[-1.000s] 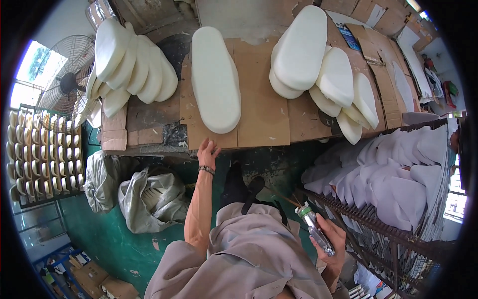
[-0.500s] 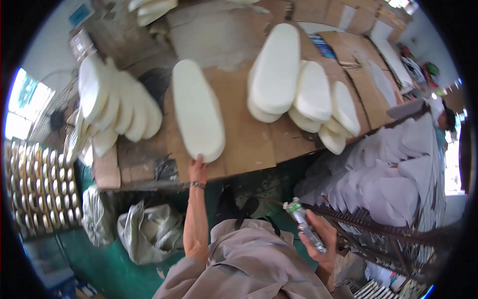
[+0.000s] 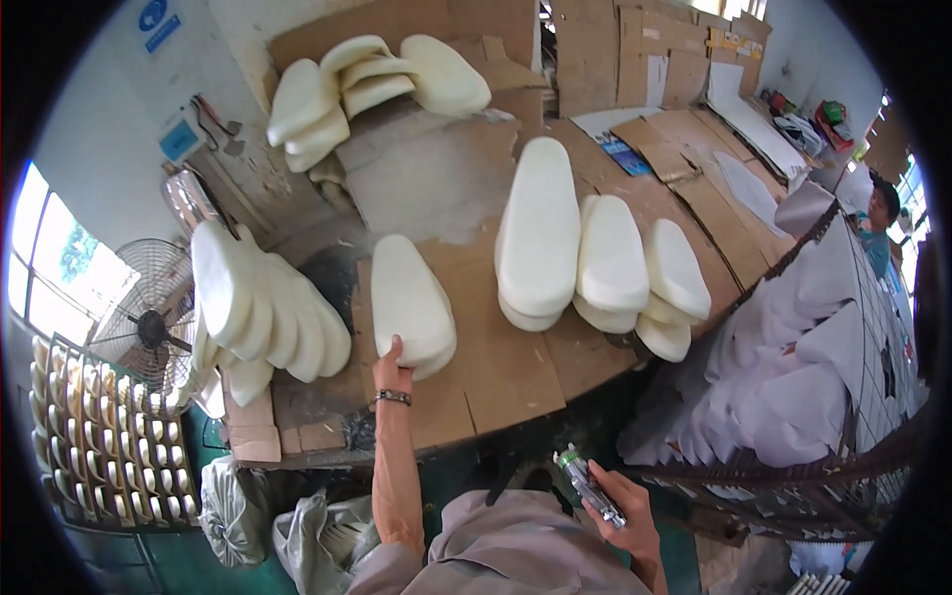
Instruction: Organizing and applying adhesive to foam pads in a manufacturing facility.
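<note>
My left hand (image 3: pixel 392 367) grips the near end of a long cream foam pad (image 3: pixel 409 300) lying flat on the cardboard-covered table (image 3: pixel 506 372). A dark bracelet sits on that wrist. My right hand (image 3: pixel 625 506) is low at my side, closed round a slim metal tool with a green tip (image 3: pixel 587 484), held above my lap. More cream foam pads lie in an overlapping row (image 3: pixel 600 263) to the right of the held pad. Another leaning stack (image 3: pixel 263 307) stands to its left.
A further pile of pads (image 3: pixel 367 84) sits at the back on cardboard. A fan (image 3: pixel 149 322) and a rack of pale parts (image 3: pixel 79 436) stand left. Grey plastic bags (image 3: pixel 248 496) lie on the green floor. A wire rack with pale fabric pieces (image 3: pixel 803 377) is right; another person (image 3: pixel 878 223) beyond.
The view has tilted up, showing more of the back wall and table. My left hand has stayed on the near end of the foam pad. My right hand still holds the tool.
</note>
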`<action>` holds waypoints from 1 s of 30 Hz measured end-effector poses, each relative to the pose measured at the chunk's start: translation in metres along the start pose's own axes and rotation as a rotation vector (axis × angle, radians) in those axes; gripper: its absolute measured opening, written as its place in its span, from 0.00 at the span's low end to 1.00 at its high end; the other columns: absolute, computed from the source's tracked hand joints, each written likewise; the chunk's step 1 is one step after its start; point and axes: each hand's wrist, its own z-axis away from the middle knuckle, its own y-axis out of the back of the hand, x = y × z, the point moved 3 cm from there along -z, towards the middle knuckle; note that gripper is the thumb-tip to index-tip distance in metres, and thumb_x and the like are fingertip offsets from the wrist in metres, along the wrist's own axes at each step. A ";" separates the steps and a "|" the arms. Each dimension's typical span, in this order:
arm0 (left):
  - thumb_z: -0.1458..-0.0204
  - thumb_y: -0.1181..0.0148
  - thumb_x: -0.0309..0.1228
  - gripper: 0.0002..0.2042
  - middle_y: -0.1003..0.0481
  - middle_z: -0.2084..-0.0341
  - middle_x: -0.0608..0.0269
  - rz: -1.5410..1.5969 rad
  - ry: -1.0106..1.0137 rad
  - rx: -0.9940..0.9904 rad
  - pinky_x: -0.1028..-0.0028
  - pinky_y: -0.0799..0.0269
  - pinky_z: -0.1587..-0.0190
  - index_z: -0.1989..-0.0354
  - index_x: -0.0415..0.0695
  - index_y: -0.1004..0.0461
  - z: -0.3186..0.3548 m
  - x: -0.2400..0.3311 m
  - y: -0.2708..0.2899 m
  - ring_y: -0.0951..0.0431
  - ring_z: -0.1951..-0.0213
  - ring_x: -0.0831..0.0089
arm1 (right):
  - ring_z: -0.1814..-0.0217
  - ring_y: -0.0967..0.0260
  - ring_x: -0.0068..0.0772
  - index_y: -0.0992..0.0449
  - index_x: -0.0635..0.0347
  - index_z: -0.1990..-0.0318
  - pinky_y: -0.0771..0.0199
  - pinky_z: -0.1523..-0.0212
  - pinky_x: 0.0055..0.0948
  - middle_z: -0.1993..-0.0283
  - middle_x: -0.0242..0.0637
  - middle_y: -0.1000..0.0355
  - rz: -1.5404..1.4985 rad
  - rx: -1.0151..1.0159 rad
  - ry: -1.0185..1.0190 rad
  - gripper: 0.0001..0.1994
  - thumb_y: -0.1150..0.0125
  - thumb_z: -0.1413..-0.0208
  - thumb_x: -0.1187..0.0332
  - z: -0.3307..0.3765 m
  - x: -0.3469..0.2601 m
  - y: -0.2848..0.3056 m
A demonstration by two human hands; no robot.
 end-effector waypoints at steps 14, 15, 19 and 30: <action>0.38 0.42 0.28 0.26 0.30 0.40 0.54 0.220 -0.467 -0.416 0.63 0.29 0.39 0.34 0.35 0.41 0.104 0.062 -0.085 0.27 0.41 0.63 | 0.55 0.23 0.49 0.27 0.68 0.41 0.24 0.55 0.35 0.55 0.54 0.24 -0.037 -0.005 -0.070 0.19 0.42 0.40 0.74 -0.022 0.003 -0.015; 0.38 0.42 0.28 0.26 0.30 0.40 0.54 0.223 -0.477 -0.412 0.63 0.29 0.39 0.34 0.35 0.41 0.106 0.078 -0.089 0.27 0.41 0.63 | 0.56 0.23 0.50 0.27 0.69 0.42 0.24 0.56 0.36 0.55 0.54 0.24 -0.013 -0.003 -0.048 0.19 0.42 0.40 0.74 -0.028 0.003 -0.018; 0.39 0.41 0.25 0.29 0.30 0.40 0.51 0.258 -0.641 -0.564 0.59 0.30 0.38 0.32 0.35 0.45 0.085 0.155 -0.127 0.28 0.40 0.62 | 0.56 0.24 0.57 0.27 0.69 0.43 0.24 0.58 0.39 0.55 0.57 0.25 0.035 -0.019 -0.020 0.18 0.43 0.40 0.74 -0.055 0.004 -0.035; 0.38 0.40 0.30 0.20 0.26 0.45 0.52 0.316 -0.719 -0.777 0.59 0.29 0.38 0.41 0.34 0.33 -0.200 0.457 -0.324 0.25 0.44 0.61 | 0.52 0.25 0.57 0.32 0.57 0.35 0.25 0.53 0.42 0.49 0.53 0.25 0.109 -0.105 -0.204 0.29 0.37 0.47 0.76 -0.112 0.016 -0.101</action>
